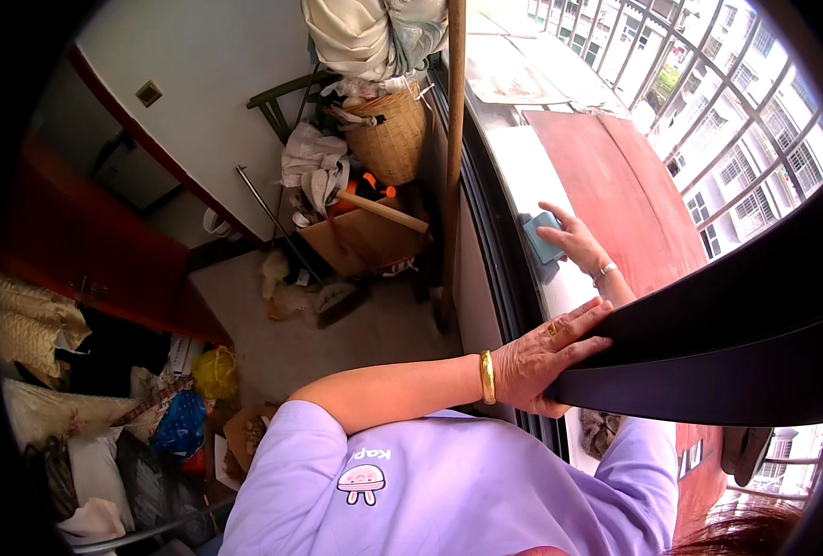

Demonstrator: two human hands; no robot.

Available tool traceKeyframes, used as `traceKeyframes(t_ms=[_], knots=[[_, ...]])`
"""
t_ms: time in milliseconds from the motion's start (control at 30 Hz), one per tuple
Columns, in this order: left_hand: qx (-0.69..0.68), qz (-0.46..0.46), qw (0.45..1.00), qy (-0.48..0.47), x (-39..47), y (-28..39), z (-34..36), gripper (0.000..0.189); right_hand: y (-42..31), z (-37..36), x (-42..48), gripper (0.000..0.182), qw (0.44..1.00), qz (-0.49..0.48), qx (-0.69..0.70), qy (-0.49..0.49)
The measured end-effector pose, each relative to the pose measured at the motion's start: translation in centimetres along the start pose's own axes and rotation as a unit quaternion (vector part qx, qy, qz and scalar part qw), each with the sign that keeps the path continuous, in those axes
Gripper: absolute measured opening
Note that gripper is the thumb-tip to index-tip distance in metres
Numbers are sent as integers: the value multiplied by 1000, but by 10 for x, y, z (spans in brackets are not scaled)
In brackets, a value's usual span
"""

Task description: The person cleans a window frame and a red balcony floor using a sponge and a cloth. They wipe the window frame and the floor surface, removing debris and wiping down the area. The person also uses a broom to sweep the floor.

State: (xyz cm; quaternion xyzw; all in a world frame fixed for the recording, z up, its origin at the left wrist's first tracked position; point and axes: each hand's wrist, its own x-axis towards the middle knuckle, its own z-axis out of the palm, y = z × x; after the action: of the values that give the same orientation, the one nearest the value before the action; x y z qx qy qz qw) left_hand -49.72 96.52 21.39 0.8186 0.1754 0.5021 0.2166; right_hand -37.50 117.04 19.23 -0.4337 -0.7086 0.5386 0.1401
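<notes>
My left hand [540,358], with a gold ring and a gold bangle at the wrist, grips the edge of a black window sash [703,389], fingers above and thumb below. Past the sash, on the window's outer side, my right hand [574,240] wears a silver bracelet. Its thumb and fingers are on a light blue block [545,236], perhaps a sponge or a brush; which of these I cannot tell. The block rests on the white sill [529,167] beside the dark window track [484,229]. Part of my right forearm is hidden behind the sash.
A wooden pole [456,104] stands by the window. Left of it are a wicker basket [387,135], a cardboard box [342,243] and a broom [338,299]. Outside are a reddish panel [613,187] and metal window bars [703,55]. Bags and cloths lie at lower left.
</notes>
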Motion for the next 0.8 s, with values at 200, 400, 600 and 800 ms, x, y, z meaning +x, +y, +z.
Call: traceKeyframes(t_ms=[200,400,600,800], knots=[[-12,0,999,-31,1,0,-1,88,6,2,104,66,974,-133,-76,169],[-1,2,1000,-3,0,3,-1,96,-3,8,68,61,993,-42,-14,108],[24,10,1000,3,3,5,4,85,43,-6,-59,53,988,-95,-123,-12],[34,11,999,21,5,4,5,86,58,4,-167,50,989,58,133,18]])
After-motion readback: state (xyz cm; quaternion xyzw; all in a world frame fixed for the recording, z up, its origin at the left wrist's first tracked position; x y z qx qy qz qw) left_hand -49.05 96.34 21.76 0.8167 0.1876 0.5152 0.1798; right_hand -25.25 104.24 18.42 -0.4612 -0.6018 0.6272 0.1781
